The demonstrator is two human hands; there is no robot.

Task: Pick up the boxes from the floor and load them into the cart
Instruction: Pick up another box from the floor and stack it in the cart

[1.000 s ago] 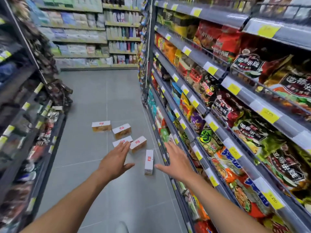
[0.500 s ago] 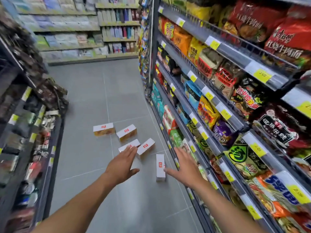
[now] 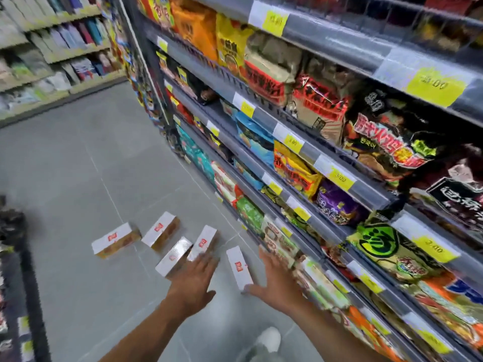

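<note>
Several white-topped boxes with red labels lie scattered on the grey floor. The nearest box [image 3: 239, 267] lies between my two hands. To its left lie two more boxes [image 3: 173, 256] [image 3: 203, 241], and farther left another two [image 3: 115, 240] [image 3: 160, 231]. My left hand [image 3: 194, 279] reaches forward with fingers spread, its fingertips over the near ends of the middle boxes. My right hand [image 3: 274, 280] is stretched out flat, thumb close to the nearest box's near end. Neither hand holds anything. No cart is in view.
A tall shelf rack [image 3: 300, 163] packed with snack and noodle bags runs along the right, close to my right hand. A dark rack [image 3: 21, 296] edges the left. My white shoe [image 3: 269, 338] stands on the tiled floor [image 3: 78, 165]. More shelves [image 3: 52, 56] close the aisle's far end.
I have moved closer to the boxes and the view has tilted. Both hands have stretched forward toward the nearest boxes, still holding nothing.
</note>
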